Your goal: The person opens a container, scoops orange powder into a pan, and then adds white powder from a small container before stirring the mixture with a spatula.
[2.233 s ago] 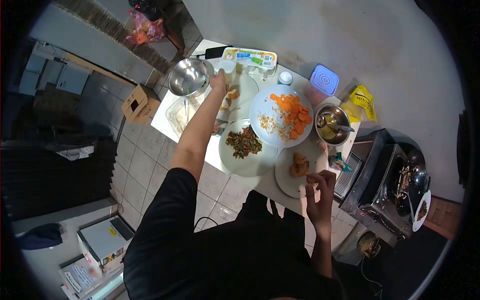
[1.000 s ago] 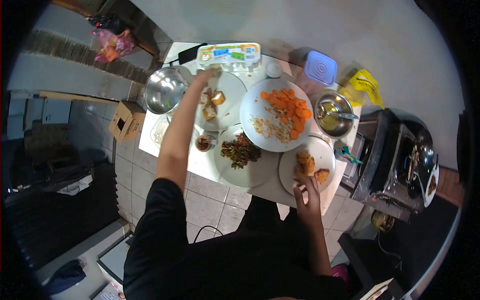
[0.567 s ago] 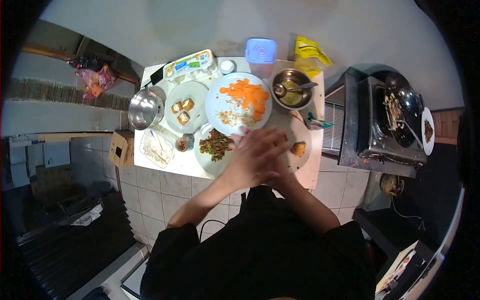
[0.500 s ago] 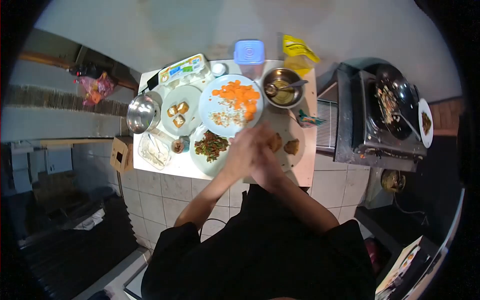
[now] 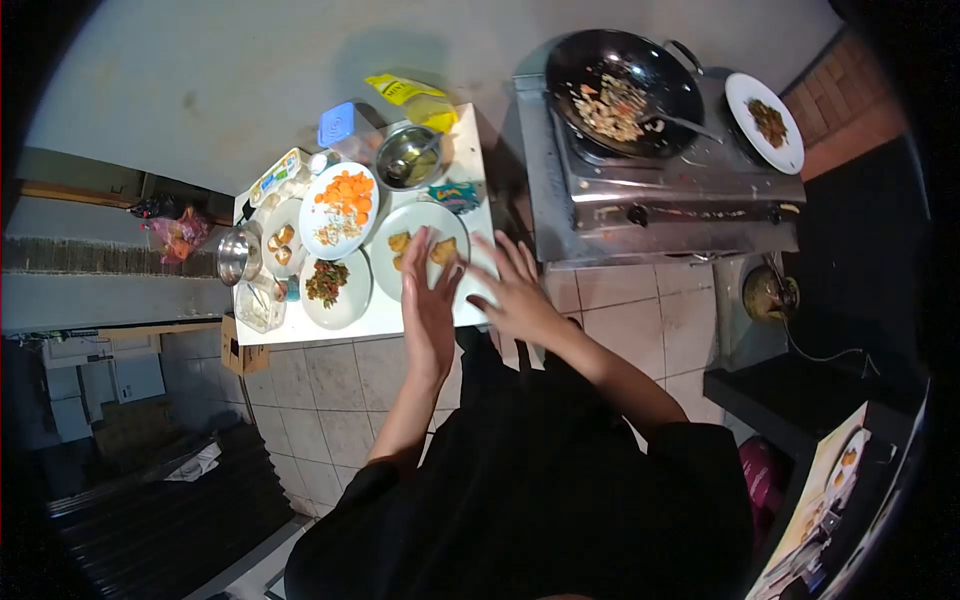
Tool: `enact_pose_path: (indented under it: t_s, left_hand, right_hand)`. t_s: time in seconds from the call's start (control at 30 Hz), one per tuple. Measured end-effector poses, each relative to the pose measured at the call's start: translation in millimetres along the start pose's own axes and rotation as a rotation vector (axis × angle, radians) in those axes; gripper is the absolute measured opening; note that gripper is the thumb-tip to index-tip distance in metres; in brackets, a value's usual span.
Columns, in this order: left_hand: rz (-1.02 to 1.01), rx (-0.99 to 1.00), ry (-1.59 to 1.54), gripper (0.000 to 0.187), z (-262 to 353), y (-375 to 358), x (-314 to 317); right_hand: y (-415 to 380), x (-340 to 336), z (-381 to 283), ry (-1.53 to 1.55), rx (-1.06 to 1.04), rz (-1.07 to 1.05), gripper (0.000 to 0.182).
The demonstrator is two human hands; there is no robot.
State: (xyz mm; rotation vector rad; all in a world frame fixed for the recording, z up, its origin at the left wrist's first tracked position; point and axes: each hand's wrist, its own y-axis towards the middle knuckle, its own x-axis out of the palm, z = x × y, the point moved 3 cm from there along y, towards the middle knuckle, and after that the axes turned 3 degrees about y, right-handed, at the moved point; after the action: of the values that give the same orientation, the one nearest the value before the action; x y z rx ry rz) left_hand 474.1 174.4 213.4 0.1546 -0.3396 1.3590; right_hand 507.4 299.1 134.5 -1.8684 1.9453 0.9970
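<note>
My left hand (image 5: 428,315) is raised above the table's front edge, fingers stretched out and holding nothing. To its right is my right hand (image 5: 518,300), fingers spread and nothing in them. The two hands are apart. Just beyond them lies a pale plate (image 5: 440,213) with golden-brown fried pieces (image 5: 400,243), partly covered by my left fingers. Left of it are a plate (image 5: 355,302) of chopped green and red food and a white plate (image 5: 366,222) with cut carrots (image 5: 345,190) and chopped bits. A metal bowl (image 5: 398,182) with liquid and a spoon stands behind.
On the right, a steel stove (image 5: 680,190) carries a black wok (image 5: 570,75) with chopped food and a spatula (image 5: 685,124). A plate (image 5: 740,105) of dark food sits beyond it. A yellow packet (image 5: 405,92), blue-lidded container (image 5: 337,124) and egg carton (image 5: 278,176) line the wall.
My hands were together over the table and have moved apart. The view has swung right toward the stove, so the table now appears farther left and the wok nearer.
</note>
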Motion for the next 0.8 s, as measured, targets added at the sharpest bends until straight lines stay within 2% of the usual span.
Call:
enact_pose_path:
  t_s: [0.03,0.07,0.1,0.13,0.17,0.2,0.23,0.27,0.3,0.33,0.4,0.43,0.5,0.53,0.57,0.63,0.67,0.8]
  left_hand:
    - [-0.011,-0.005,0.005,0.072,-6,-13,14]
    - [-0.079,0.305,0.326,0.073,-4,-26,28]
    - [-0.159,0.627,0.636,0.075,-6,-40,42]
    - [-0.394,0.731,0.797,0.077,-22,-48,53]
    - [-0.447,0.741,0.779,0.077,-41,-51,58]
    - [-0.442,0.622,0.787,0.071,-63,-50,61]
    - [-0.455,0.507,0.797,0.066,-87,-46,63]
    - [-0.5,0.498,1.053,0.066,-107,-36,55]
    - [-0.616,0.201,0.813,0.067,-140,-27,35]
    - [-0.554,-0.217,0.656,0.071,-176,-16,29]
    - [-0.652,-0.283,0.635,0.07,-212,-35,54]
    - [-0.733,-0.399,0.576,0.061,-225,-52,74]
    - [-0.893,-0.436,0.58,0.056,-233,-109,121]
    - [-1.012,-0.397,0.561,0.049,-224,-143,153]
    - [-1.065,-0.403,0.546,0.049,-222,-175,174]
    - [-1.234,-0.391,0.49,0.041,-220,-238,213]
    - [-1.291,-0.426,0.479,0.034,-217,-269,230]
    - [-1.582,-0.42,0.51,0.029,-228,-383,283]
  right_hand:
    - [-14,2,21,0.24,0.183,0.022,0.066]
    - [-14,-4,18,0.582,0.281,0.051,0.057]
    - [-27,-6,17,1.284,0.734,-0.079,0.056]
    - [-39,5,12,1.732,0.681,-0.018,0.056]
    - [-58,12,6,2.174,0.572,0.055,0.056]
    - [-78,-13,-13,1.828,0.47,0.078,0.061]
    - [-93,-12,-8,1.757,0.664,0.133,0.063]
    - [-113,-33,-15,1.728,0.618,0.114,0.062]
    - [-139,-60,-25,1.689,0.576,0.102,0.062]
    - [-168,-80,-31,1.63,0.511,0.143,0.06]
    - [-232,-102,-27,1.44,0.476,0.268,0.059]
    - [-266,-116,-30,1.284,0.56,0.462,0.051]
    - [-343,-113,-20,1.104,0.662,0.795,0.043]
    - [-373,-125,-31,1.121,0.704,0.983,0.037]
    - [-402,-133,-43,1.089,0.71,1.035,0.037]
    - [-464,-141,-67,1.317,0.606,1.288,0.033]
    - [-493,-147,-78,1.288,0.573,1.37,0.029]
    - [-623,-160,-99,1.121,0.539,1.729,0.026]
